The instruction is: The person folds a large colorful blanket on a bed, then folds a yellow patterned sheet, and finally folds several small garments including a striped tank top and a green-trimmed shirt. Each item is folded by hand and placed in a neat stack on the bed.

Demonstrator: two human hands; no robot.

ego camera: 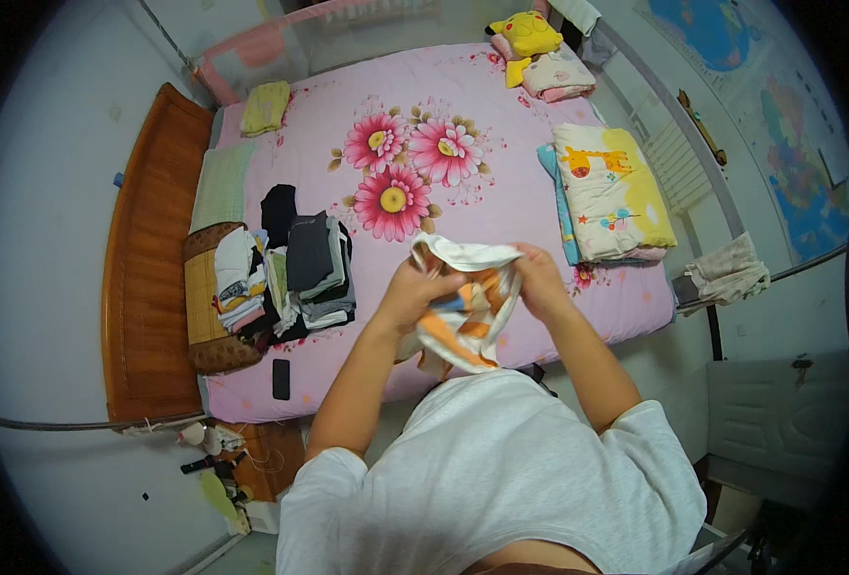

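Between my two hands hangs a crumpled white garment with orange and blue patches (467, 262), held up over the near edge of the bed. My left hand (414, 291) grips its left side, with the thumb lying across the cloth. Its upper right corner is pinched in my right hand (539, 277). The lower part droops in front of my shirt and looks slightly blurred. Folds hide the garment's full shape. Beneath it spreads a pink bed sheet (309, 158) printed with large flowers.
Stacked folded clothes (317, 259) lie on the left, beside a pile on a brown pillow (202, 302). A black phone (281, 379) rests near the edge. Folded giraffe-print bedding (611, 194) sits right, a yellow plush toy (532, 34) beyond. A wooden headboard (148, 287) stands left.
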